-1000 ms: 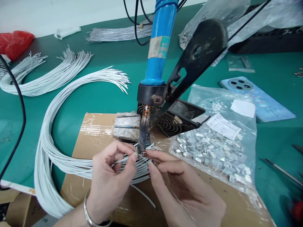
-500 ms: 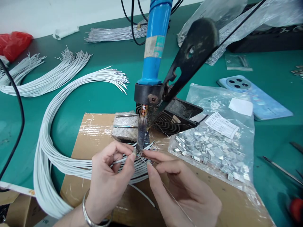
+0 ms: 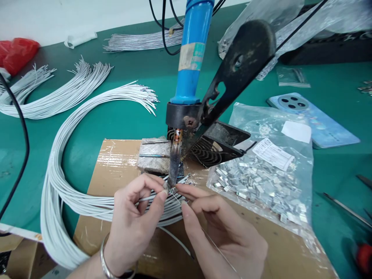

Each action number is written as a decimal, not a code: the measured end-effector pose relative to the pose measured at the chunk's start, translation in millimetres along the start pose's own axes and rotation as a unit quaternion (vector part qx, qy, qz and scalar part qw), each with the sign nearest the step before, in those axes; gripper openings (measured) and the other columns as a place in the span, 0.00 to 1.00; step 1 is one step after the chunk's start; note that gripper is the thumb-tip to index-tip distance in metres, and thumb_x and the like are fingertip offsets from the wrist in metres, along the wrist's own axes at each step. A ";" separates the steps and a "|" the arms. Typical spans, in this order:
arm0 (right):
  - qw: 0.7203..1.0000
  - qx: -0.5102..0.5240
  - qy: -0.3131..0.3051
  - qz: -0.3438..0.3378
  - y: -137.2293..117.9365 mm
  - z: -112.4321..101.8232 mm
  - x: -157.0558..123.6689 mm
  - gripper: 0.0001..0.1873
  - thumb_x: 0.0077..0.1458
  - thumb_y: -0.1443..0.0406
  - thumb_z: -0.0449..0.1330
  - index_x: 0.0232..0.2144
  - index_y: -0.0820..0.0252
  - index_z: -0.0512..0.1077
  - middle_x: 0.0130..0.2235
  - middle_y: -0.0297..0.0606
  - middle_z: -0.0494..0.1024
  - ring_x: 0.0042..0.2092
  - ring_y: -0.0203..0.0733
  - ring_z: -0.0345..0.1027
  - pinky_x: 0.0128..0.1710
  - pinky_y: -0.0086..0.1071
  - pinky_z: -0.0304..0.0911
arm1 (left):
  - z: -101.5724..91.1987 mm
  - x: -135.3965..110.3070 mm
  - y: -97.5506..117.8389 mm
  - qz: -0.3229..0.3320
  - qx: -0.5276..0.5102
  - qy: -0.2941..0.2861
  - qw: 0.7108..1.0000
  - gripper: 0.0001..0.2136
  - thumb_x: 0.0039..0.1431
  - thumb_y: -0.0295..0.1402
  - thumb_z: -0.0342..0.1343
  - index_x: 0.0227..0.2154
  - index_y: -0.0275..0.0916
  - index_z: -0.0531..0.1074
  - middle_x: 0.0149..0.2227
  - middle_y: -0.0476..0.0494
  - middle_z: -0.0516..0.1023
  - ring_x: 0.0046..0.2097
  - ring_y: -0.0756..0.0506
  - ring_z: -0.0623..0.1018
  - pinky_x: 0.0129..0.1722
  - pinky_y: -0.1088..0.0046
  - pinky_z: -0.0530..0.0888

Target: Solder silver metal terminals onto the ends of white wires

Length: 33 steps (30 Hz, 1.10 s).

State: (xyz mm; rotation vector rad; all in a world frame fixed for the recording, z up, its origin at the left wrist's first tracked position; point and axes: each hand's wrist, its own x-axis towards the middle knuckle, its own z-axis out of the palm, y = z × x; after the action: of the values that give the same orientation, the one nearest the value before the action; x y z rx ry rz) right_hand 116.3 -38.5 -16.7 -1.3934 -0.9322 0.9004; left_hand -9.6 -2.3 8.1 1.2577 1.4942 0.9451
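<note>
Right hand [image 3: 222,232] slightly farther left

Two bare hands are recorded: left hand [image 3: 132,221], right hand [image 3: 223,232]. Fingernails [image 3: 184,206] are trimmed and unpainted. One smooth, polished silver-coloured bangle [image 3: 102,257] is worn loosely on the left wrist. Forearms are seen uncovered to the frame edge.

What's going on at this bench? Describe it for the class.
A person pinches a white wire in the left hand and a thin metal wire in the right hand, both close under the tip of a clamped blue-handled soldering iron. More white wires curve across a cardboard sheet, beside a plastic bag of small metal clips.
</note>
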 end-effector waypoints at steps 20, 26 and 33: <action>1.000 -0.004 0.027 -0.004 -1.0 3.6 -2.2 0.09 0.55 0.68 0.68 0.25 0.52 0.75 0.40 0.30 0.86 0.36 0.34 0.79 0.40 0.23 0.70 | -0.6 3.0 3.4 -0.015 -0.047 -0.002 0.999 0.07 0.57 0.29 0.62 0.24 0.37 0.74 0.33 0.46 0.79 0.27 0.52 0.72 0.24 0.79 0.65; 0.999 -0.008 0.038 -0.023 -1.7 4.0 -2.0 0.09 0.54 0.69 0.69 0.26 0.52 0.76 0.39 0.29 0.86 0.36 0.33 0.79 0.41 0.22 0.71 | -0.2 3.5 2.1 -0.006 -0.038 -0.009 0.999 0.08 0.58 0.30 0.61 0.24 0.38 0.75 0.34 0.44 0.81 0.29 0.50 0.74 0.23 0.78 0.63; 0.999 -0.014 0.039 -0.029 -1.5 4.0 -1.5 0.08 0.54 0.69 0.69 0.26 0.52 0.76 0.39 0.31 0.86 0.35 0.35 0.79 0.41 0.24 0.72 | -0.2 3.7 -0.1 -0.007 -0.032 -0.004 0.999 0.07 0.57 0.30 0.61 0.24 0.38 0.75 0.34 0.43 0.82 0.31 0.48 0.77 0.25 0.77 0.67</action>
State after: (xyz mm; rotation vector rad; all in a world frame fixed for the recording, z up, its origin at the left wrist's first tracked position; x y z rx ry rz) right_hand 112.0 -38.3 -15.3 -1.4085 -0.9237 0.7869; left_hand -10.0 1.4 7.4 1.2023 1.4530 0.9704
